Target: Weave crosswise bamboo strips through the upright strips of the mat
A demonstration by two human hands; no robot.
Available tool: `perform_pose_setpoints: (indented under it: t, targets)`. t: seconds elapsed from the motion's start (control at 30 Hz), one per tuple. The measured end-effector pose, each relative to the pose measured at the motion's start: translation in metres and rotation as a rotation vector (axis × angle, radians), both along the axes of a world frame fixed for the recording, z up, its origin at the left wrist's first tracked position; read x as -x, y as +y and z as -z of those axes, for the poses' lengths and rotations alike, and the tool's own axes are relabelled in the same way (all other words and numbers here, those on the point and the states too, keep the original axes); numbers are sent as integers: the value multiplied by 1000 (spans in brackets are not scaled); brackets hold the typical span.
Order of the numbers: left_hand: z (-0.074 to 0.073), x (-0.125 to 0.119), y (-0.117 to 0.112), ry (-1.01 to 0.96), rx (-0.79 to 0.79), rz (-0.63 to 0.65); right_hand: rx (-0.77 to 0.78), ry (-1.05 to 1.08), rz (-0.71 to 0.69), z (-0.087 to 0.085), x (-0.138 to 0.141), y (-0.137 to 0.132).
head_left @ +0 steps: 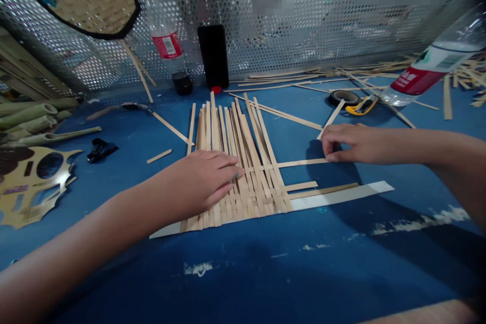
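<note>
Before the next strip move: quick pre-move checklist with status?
1. Left hand flat on the woven bamboo mat, pinning it: ok.
2. Right hand has fingertips on the outer end of the horizontal strip: ok.
3. That strip reaches into the upright strips: ok; its over-under order under the left hand: cannot tell.
4. White tape strip lies along the mat's near edge: ok; whether it still sticks: cannot tell.
5. Upright strips evenly spaced: not ok, they fan and cross toward the top right.
6. Tipped water bottle near the right arm, cap sealed: cannot tell.
</note>
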State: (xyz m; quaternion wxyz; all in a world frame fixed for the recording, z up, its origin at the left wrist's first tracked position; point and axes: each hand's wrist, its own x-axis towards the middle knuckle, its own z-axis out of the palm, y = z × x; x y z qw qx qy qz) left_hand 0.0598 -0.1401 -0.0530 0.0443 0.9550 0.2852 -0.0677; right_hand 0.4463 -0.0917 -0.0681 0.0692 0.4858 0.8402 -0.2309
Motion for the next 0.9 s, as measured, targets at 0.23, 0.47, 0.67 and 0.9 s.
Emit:
perform_pose_setpoints:
  t: [0.23, 0.47, 0.67, 0.9]
  targets:
    - [-2, 1, -1, -10, 1, -19, 1, 3, 4, 2, -6, -2]
    - [0, 3, -3, 11, -8, -36, 29, -89, 40, 1, -9, -2]
    - [-7, -2, -2, -11, 26, -68, 112, -120, 94, 3, -20, 0]
    - [-5, -2, 1, -16, 62, -90, 160, -109, 143, 3, -25, 1]
